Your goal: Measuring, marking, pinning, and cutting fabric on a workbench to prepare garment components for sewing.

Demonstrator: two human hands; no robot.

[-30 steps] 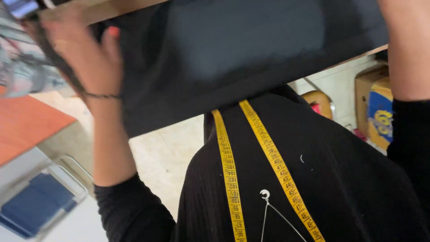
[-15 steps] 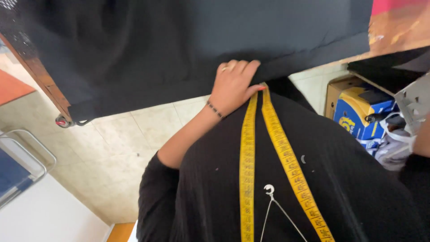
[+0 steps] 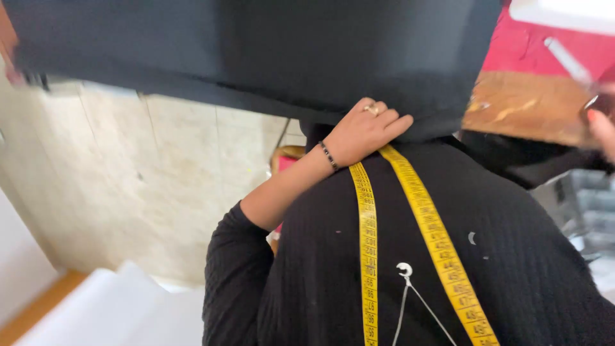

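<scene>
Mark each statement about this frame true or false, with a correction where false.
1. The left hand rests on the black cloth's lower edge. True.
2. A red tape measure hangs down the chest. False: the tape measure is yellow.
3. The left wrist wears a dark bead bracelet. True.
4. The left hand is bare of rings. False: a ring shows on one finger.
5. The right hand is mostly out of frame. True.

Single head-worn view, steeply downward, close over own torso and floor
</scene>
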